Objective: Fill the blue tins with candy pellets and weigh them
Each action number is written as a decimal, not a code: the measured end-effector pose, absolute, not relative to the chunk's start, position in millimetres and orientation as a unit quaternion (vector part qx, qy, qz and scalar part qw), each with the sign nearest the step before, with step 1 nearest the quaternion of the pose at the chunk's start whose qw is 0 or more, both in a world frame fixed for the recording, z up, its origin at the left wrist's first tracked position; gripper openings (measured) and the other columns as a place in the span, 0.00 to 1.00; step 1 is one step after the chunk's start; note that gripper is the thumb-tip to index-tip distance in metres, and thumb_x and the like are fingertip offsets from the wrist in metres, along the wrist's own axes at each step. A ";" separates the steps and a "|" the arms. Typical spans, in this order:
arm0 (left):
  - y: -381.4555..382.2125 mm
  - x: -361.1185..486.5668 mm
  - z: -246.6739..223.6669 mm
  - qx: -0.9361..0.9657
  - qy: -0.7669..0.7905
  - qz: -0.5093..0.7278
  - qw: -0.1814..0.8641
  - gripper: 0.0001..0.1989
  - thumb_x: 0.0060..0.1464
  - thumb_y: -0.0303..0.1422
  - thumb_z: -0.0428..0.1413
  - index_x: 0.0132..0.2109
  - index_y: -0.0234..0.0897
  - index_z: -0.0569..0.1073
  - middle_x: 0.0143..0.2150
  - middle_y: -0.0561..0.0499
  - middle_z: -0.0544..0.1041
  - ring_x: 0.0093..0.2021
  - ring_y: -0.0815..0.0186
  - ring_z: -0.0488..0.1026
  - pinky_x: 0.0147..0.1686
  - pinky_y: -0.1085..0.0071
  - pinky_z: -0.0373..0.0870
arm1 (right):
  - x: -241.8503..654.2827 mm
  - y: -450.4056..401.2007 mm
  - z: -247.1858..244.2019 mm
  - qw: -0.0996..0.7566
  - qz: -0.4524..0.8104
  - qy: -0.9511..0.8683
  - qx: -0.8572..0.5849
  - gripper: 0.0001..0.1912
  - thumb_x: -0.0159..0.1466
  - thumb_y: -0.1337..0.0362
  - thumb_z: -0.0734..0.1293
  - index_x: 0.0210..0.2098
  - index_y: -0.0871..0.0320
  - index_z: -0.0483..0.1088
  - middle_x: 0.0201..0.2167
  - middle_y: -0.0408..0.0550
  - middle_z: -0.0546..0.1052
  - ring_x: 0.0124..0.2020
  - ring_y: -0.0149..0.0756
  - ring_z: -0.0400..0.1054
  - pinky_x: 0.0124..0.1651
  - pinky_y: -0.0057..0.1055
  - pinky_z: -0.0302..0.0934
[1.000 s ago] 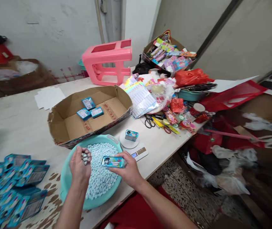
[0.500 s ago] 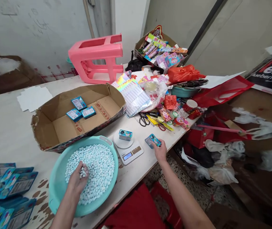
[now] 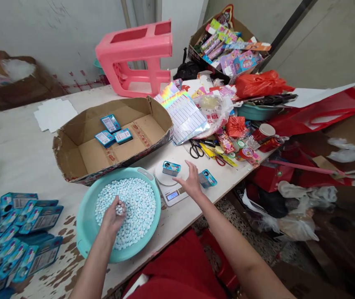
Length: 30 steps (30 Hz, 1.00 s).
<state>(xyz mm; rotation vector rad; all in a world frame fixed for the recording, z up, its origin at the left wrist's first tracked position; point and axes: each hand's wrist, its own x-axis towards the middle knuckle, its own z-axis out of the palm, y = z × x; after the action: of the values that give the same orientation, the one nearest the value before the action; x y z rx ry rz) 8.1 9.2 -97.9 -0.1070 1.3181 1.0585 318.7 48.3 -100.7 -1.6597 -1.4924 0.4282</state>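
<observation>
My left hand (image 3: 114, 215) is curled round several small white candies, over the pale candies (image 3: 140, 207) that fill a turquoise basin (image 3: 82, 211). My right hand (image 3: 191, 179) has its thumb and fingers spread and holds nothing. It is at the right edge of a white kitchen scale (image 3: 177, 197) with a lit display. A blue tin (image 3: 171, 168) stands on the scale's round plate, left of my right fingertips. Another blue tin (image 3: 207, 178) rests on the table just right of that hand.
A cardboard tray (image 3: 90, 153) holds several blue packs behind the basin. Many blue packs (image 3: 18, 236) are stacked at the left. Scissors (image 3: 196, 149), pens and wrappers lie behind the scale, near a pink stool (image 3: 134, 45).
My right hand has let go of the blue tin, left it on the table and moved left to the scale, fingers spread. My left hand still holds candies. The camera view has shifted.
</observation>
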 end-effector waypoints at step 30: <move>28.0 59.2 11.9 0.162 0.507 0.688 0.493 0.22 0.51 0.46 0.56 0.22 0.37 0.58 0.17 0.59 0.55 0.16 0.76 0.56 0.17 0.76 0.52 | 193.8 -2.4 -26.1 0.388 0.366 -0.686 -0.494 0.15 0.55 0.65 0.72 0.41 0.55 0.69 0.36 0.47 0.72 0.40 0.40 0.67 0.43 0.35 0.62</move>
<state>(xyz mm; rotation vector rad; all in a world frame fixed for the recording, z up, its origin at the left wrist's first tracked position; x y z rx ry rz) 59.2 28.0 11.9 0.3934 1.2308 1.6680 193.8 -2.4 -26.1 -1.2577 -1.7454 0.9305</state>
